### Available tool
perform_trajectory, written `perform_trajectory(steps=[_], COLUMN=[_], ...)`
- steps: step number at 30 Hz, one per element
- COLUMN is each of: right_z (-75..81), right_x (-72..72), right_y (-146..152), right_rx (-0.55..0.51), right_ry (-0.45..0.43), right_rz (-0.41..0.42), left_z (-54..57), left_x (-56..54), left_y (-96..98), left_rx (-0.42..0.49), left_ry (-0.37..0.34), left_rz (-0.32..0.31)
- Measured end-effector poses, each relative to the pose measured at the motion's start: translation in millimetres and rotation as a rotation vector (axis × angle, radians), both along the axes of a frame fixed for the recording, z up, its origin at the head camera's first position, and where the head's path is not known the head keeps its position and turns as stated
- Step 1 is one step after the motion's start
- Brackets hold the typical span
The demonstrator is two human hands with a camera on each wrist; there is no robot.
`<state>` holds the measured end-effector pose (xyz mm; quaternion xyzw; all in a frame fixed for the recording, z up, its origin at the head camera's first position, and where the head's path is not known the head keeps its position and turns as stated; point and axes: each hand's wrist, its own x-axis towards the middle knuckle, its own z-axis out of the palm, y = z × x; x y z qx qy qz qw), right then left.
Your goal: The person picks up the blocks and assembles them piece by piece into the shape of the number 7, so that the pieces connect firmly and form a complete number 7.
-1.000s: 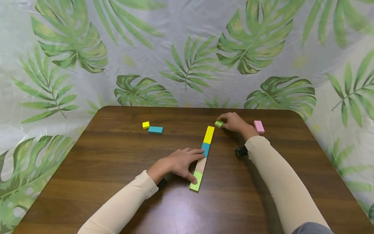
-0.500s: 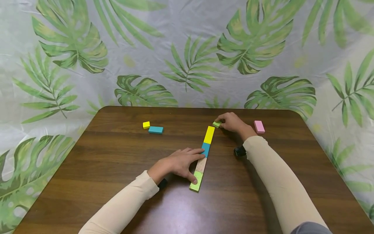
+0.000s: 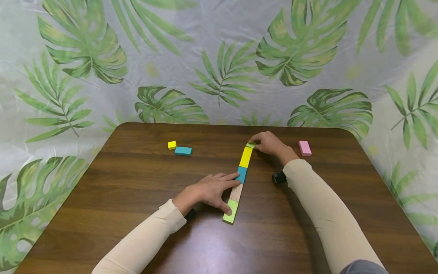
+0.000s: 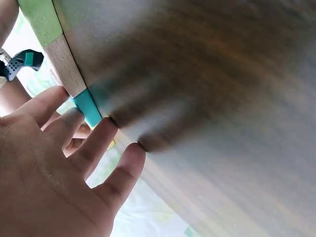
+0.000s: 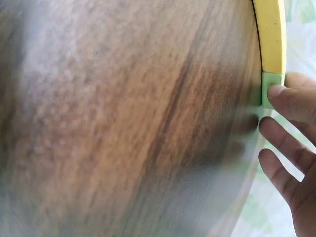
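A straight row of flat blocks runs away from me on the wooden table: a light green block (image 3: 233,208) nearest, then bare wood (image 3: 236,193), blue (image 3: 242,174) and yellow (image 3: 245,157). My left hand (image 3: 211,190) is spread along it, thumb on the near green block, fingertips at the blue block (image 4: 88,106). At the far end, my right hand (image 3: 269,143) pinches a small green block (image 3: 251,145) between thumb and fingers. In the right wrist view this small block (image 5: 267,94) sits end to end with the yellow block (image 5: 271,39).
At the back left of the table (image 3: 137,182) lie a small yellow block (image 3: 172,145) and a blue block (image 3: 183,151) close together. A pink block (image 3: 305,148) lies at the back right, beyond my right wrist. A leaf-patterned cloth (image 3: 226,23) hangs behind the table.
My right hand has slid the small green block leftward, from apart to the far end of the yellow block. The left hand stays in place on the row.
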<state>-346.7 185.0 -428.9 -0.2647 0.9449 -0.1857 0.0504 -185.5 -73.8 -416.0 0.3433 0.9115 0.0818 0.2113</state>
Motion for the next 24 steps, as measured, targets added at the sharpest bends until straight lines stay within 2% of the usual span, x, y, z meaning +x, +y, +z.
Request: perform_trajectory(steps=[17,24], right_z=[-0.5,-2.5], right_x=[-0.4,-1.4], right_y=[-1.3,-0.9], right_rx=[-0.014,-0.087], right_ry=[0.002,-0.062], right_rz=[-0.005,-0.034], left_z=[-0.1,-0.7], left_x=[-0.8,-0.4], left_y=[-1.7,-2.2], left_rx=[0.005,0.002], left_ry=[0.001,0.005], left_rz=[0.000,-0.002])
